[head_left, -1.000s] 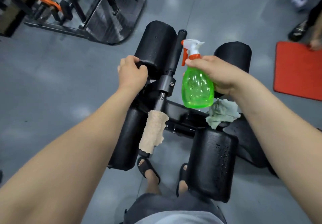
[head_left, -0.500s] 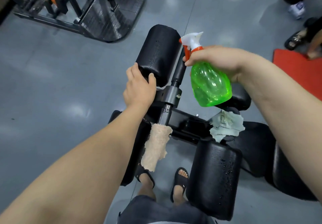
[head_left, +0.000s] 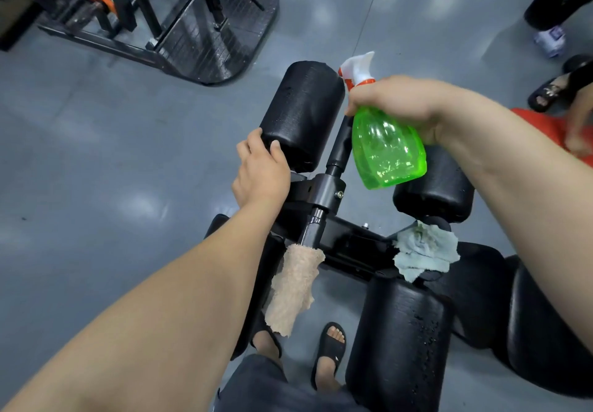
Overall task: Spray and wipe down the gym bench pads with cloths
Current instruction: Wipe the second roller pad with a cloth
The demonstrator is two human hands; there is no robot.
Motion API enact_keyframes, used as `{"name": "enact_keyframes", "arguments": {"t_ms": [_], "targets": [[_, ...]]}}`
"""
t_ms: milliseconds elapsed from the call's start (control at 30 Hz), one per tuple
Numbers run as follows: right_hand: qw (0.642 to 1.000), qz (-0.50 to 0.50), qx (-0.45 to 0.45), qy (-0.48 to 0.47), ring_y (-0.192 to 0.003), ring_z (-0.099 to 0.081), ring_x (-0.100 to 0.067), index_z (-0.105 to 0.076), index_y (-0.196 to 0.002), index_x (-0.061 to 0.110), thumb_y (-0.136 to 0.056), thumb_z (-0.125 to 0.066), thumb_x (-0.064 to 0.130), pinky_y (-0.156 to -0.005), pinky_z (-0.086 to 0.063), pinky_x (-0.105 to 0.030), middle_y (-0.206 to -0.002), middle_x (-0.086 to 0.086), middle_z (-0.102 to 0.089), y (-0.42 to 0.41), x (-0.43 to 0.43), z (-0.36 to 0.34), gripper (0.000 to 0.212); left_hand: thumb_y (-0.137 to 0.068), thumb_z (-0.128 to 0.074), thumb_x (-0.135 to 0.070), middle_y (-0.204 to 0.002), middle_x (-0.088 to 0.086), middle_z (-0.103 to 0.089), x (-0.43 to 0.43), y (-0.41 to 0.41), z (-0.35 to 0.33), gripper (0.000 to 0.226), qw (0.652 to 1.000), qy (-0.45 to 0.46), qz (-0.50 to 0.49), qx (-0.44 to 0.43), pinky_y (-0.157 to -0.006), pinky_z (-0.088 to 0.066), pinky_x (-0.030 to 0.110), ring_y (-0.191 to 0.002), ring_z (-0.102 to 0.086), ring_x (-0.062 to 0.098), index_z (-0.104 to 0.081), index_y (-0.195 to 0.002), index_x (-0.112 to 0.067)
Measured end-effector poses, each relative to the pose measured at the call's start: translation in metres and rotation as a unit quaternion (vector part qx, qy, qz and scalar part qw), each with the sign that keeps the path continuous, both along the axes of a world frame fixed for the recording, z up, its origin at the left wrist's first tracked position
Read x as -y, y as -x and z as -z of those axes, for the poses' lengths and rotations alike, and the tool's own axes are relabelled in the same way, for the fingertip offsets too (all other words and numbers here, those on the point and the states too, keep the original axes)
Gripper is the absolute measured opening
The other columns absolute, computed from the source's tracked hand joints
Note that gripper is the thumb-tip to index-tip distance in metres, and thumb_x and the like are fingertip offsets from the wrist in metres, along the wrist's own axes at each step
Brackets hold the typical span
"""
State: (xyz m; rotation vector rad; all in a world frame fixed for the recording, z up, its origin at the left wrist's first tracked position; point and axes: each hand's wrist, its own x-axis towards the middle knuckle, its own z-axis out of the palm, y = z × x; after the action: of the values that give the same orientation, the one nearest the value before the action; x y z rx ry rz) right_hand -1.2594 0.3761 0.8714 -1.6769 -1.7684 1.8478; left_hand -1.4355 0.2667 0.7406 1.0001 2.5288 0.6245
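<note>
Roller pad (head_left: 301, 113), far left of the bench: my left hand (head_left: 261, 171) grips its near end, thumb on top, fingers curled round the edge. My right hand (head_left: 401, 100) clasps the neck of the green spray bottle (head_left: 385, 152), held in the air above the central bar (head_left: 337, 152), just beside that pad. Tan cloth (head_left: 292, 289) hangs from the bar's near end. Grey-blue cloth (head_left: 423, 249) lies crumpled on the frame between the far right pad (head_left: 436, 190) and the near right pad (head_left: 398, 341), which carries droplets.

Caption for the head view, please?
Right hand holds a green spray bottle beside the roller pad gripped by the left hand; beige cloth and grey cloth draped on the frame.
</note>
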Motion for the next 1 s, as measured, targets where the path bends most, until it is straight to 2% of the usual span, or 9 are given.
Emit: {"name": "enact_keyframes", "arguments": {"t_ms": [133, 267, 400, 567, 600, 700, 767, 900, 1000], "targets": [[1.000, -0.005, -0.004, 0.009, -0.065, -0.058, -0.025, -0.061, -0.092, 0.018, -0.083, -0.070, 0.027, -0.067, -0.050, -0.037, -0.077, -0.009, -0.056, -0.004, -0.001, -0.001, 0.016, -0.107, -0.033, -0.047, -0.147, -0.002, -0.042, -0.002, 0.001, 0.001, 0.044, 1.000, 0.007, -0.014, 0.002, -0.080, -0.031, 0.038, -0.110, -0.061, 0.030, -0.036, -0.148, -0.031], [0.999, -0.033, -0.003, 0.023, -0.056, -0.056, -0.023, -0.063, -0.100, 0.016, -0.083, -0.069, 0.024, -0.061, -0.049, -0.031, -0.070, -0.007, -0.056, -0.007, 0.010, 0.001, 0.020, -0.107, -0.032, -0.047, -0.140, 0.000, -0.048, -0.005, 0.000, 0.001, 0.042, 0.999, 0.011, -0.045, 0.008, -0.079, -0.031, 0.038, -0.110, -0.061, 0.032, -0.040, -0.144, -0.029], [0.998, -0.060, 0.006, 0.034, -0.050, -0.051, -0.021, -0.058, -0.085, 0.014, -0.087, -0.065, 0.020, -0.056, -0.042, -0.027, -0.069, -0.008, -0.051, -0.013, 0.024, 0.000, 0.010, -0.106, -0.031, -0.049, -0.139, 0.000, -0.049, -0.004, -0.001, 0.001, 0.042, 0.999, 0.004, -0.046, 0.009, -0.078, -0.031, 0.039, -0.108, -0.061, 0.032, -0.042, -0.141, -0.027], [0.998, -0.058, 0.006, 0.031, -0.070, -0.053, -0.026, -0.068, -0.104, 0.012, -0.072, -0.070, 0.030, -0.068, -0.045, -0.037, -0.083, -0.011, -0.054, -0.010, 0.024, -0.002, 0.037, -0.093, -0.044, -0.066, -0.133, -0.004, -0.052, -0.003, -0.002, -0.001, 0.058, 0.999, 0.006, -0.031, 0.017, -0.081, -0.033, 0.037, -0.108, -0.061, 0.028, -0.042, -0.138, -0.028], [0.998, -0.056, 0.007, 0.020, -0.071, -0.053, -0.026, -0.068, -0.104, 0.014, -0.073, -0.070, 0.030, -0.069, -0.044, -0.038, -0.084, -0.010, -0.053, -0.008, 0.024, -0.002, 0.034, -0.093, -0.045, -0.065, -0.133, -0.004, -0.052, -0.003, -0.002, -0.001, 0.059, 0.999, 0.006, -0.031, 0.017, -0.081, -0.033, 0.037, -0.108, -0.061, 0.027, -0.042, -0.138, -0.028], [0.999, -0.031, 0.017, -0.024, -0.069, -0.051, -0.024, -0.065, -0.083, 0.020, -0.080, -0.069, 0.029, -0.070, -0.042, -0.038, -0.080, -0.009, -0.052, -0.003, 0.021, -0.001, 0.010, -0.097, -0.042, -0.062, -0.134, -0.004, -0.053, -0.004, -0.001, 0.000, 0.055, 0.999, 0.002, -0.037, 0.015, -0.081, -0.032, 0.037, -0.110, -0.060, 0.027, -0.043, -0.139, -0.028], [0.999, -0.017, 0.016, -0.039, -0.070, -0.052, -0.024, -0.066, -0.072, 0.022, -0.078, -0.069, 0.032, -0.071, -0.043, -0.039, -0.078, -0.009, -0.053, 0.001, 0.018, 0.001, 0.011, -0.100, -0.038, -0.059, -0.136, -0.002, -0.053, -0.005, -0.001, 0.000, 0.052, 0.999, 0.003, -0.041, 0.012, -0.081, -0.032, 0.037, -0.111, -0.060, 0.028, -0.042, -0.141, -0.027], [1.000, -0.002, -0.019, -0.004, -0.070, -0.052, -0.025, -0.062, -0.090, 0.015, -0.082, -0.067, 0.026, -0.070, -0.045, -0.039, -0.079, -0.010, -0.051, 0.005, 0.011, -0.001, 0.014, -0.102, -0.034, -0.060, -0.136, -0.001, -0.053, -0.005, -0.002, 0.000, 0.052, 0.999, 0.000, -0.047, 0.009, -0.080, -0.032, 0.037, -0.109, -0.060, 0.029, -0.043, -0.140, -0.026], [1.000, 0.002, -0.009, -0.005, -0.070, -0.053, -0.025, -0.064, -0.094, 0.016, -0.074, -0.068, 0.031, -0.070, -0.047, -0.038, -0.080, -0.010, -0.052, 0.006, 0.005, -0.003, 0.026, -0.094, -0.044, -0.063, -0.127, -0.005, -0.054, -0.004, -0.002, -0.003, 0.054, 0.999, -0.004, -0.042, 0.020, -0.079, -0.033, 0.036, -0.096, -0.057, 0.024, -0.044, -0.133, -0.026]]}}
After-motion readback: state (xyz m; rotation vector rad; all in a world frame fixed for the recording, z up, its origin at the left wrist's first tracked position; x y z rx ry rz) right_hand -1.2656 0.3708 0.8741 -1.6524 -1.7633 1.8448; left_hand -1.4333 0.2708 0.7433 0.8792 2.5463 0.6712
